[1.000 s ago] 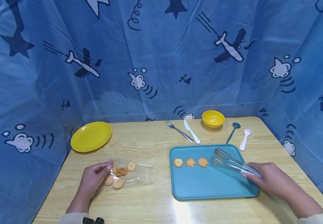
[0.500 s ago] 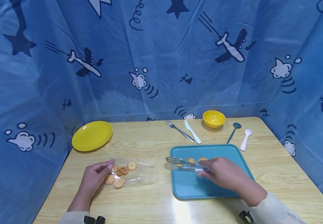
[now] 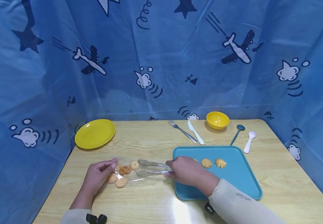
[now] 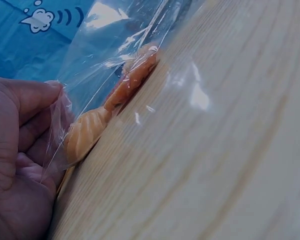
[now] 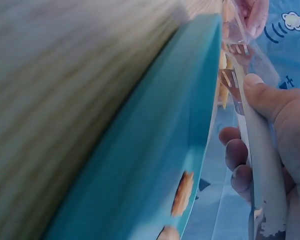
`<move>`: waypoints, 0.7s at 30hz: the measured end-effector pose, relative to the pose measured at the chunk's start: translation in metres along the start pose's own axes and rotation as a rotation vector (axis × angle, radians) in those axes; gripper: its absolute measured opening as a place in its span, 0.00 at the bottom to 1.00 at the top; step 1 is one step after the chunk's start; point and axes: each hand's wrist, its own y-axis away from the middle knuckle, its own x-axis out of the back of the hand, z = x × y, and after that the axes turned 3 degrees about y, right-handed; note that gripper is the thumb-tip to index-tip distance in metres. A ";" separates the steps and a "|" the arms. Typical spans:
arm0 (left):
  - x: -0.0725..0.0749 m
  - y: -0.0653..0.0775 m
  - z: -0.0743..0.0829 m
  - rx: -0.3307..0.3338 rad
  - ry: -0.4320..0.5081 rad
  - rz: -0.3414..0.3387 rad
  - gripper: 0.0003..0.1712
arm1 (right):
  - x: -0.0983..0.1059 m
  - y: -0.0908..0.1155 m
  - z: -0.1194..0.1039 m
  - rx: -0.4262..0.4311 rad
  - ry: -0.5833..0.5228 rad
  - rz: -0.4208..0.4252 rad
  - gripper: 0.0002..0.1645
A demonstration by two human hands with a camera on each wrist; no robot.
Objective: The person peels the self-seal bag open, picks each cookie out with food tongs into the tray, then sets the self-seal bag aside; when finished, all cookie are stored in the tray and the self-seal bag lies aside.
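Note:
My left hand [image 3: 99, 175] pinches the edge of a clear plastic bag [image 4: 102, 30] lying on the table at left. Several cookies are inside: a ring-shaped one [image 3: 134, 165], a pretzel-shaped one [image 3: 125, 170], a smooth round one [image 3: 121, 182] and a ridged one [image 4: 87, 132]. In my right hand [image 3: 190, 172] I grip metal tongs [image 3: 153, 172], which point left with their two heads apart at the bag's right end. Below that arm is a teal tray [image 3: 242, 183], with a round cookie [image 3: 206, 163] and a ridged cookie [image 3: 220, 163]; my hand hides part of its row.
A yellow plate [image 3: 95, 133] stands at the back left. Behind the tray lie a fork [image 3: 182, 130], a pale knife [image 3: 196, 132], a yellow bowl [image 3: 217, 120], a dark spoon [image 3: 237, 133] and a pale pink spoon [image 3: 250, 141]. A blue printed curtain [image 3: 161, 62] surrounds the table.
My right hand has carried the tongs left, from the tray's right side across to the bag. A ridged cookie now shows right of the round one. My left hand stays on the bag.

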 end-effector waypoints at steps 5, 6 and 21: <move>-0.002 -0.001 0.001 0.001 -0.012 0.001 0.18 | -0.002 -0.009 -0.006 0.015 0.046 0.022 0.21; -0.002 -0.001 0.001 0.000 -0.014 0.002 0.17 | -0.002 -0.010 -0.007 0.015 0.042 0.017 0.21; 0.000 -0.001 -0.002 -0.033 0.007 0.005 0.17 | -0.003 -0.018 -0.007 0.035 -0.022 -0.008 0.21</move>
